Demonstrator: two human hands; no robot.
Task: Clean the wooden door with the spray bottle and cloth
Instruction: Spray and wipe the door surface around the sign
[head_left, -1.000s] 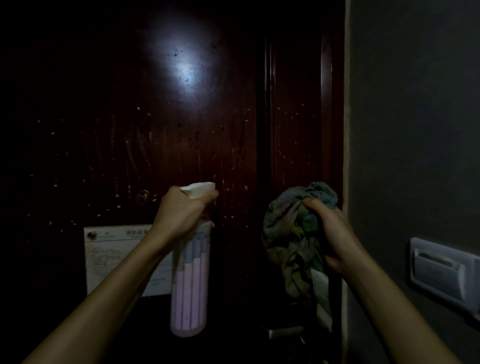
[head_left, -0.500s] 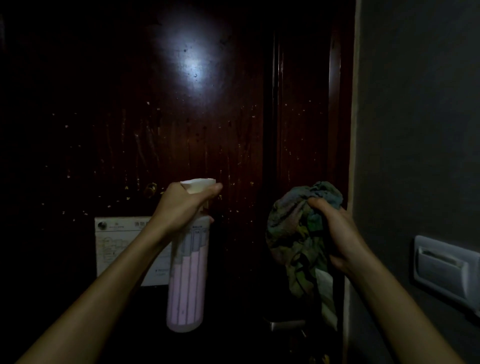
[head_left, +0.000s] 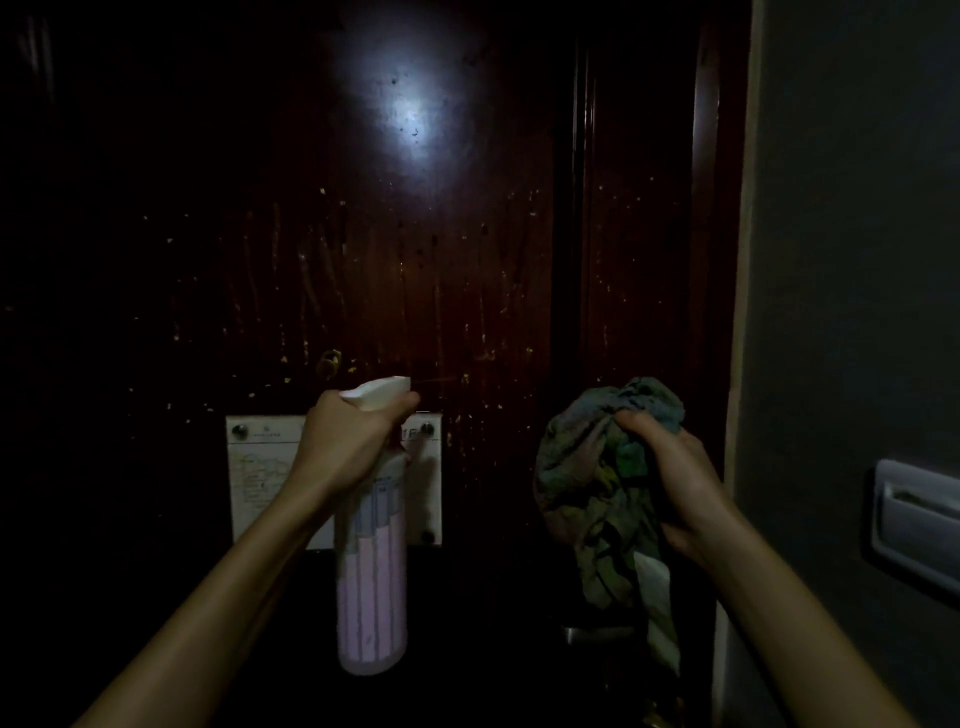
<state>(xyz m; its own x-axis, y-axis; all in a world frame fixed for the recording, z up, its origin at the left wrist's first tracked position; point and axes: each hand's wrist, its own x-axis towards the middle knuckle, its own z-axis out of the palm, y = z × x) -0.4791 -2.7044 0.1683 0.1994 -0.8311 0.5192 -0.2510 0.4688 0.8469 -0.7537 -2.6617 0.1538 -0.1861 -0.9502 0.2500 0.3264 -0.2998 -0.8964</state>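
The dark red wooden door (head_left: 415, 260) fills the view ahead, speckled with pale spots and streaks, with a bright glare patch high up. My left hand (head_left: 348, 441) grips the neck of a pink spray bottle (head_left: 371, 587) with a white nozzle, the forefinger on the trigger and the nozzle aimed at the door. A thin jet shows at the nozzle tip. My right hand (head_left: 670, 478) clutches a bunched green and blue cloth (head_left: 592, 488) that hangs down close to the door's right edge.
A white framed notice (head_left: 260, 478) is fixed to the door behind the bottle. A small brass peephole (head_left: 329, 361) sits above it. The door frame (head_left: 706, 260) meets a grey wall (head_left: 852, 260) on the right with a white wall fitting (head_left: 914, 519). A metal handle (head_left: 597, 634) is below the cloth.
The view has drifted left, so the door and notice sit further right. My left hand has stayed at the trigger and a thin jet now shows at the nozzle. The cloth hand barely moved.
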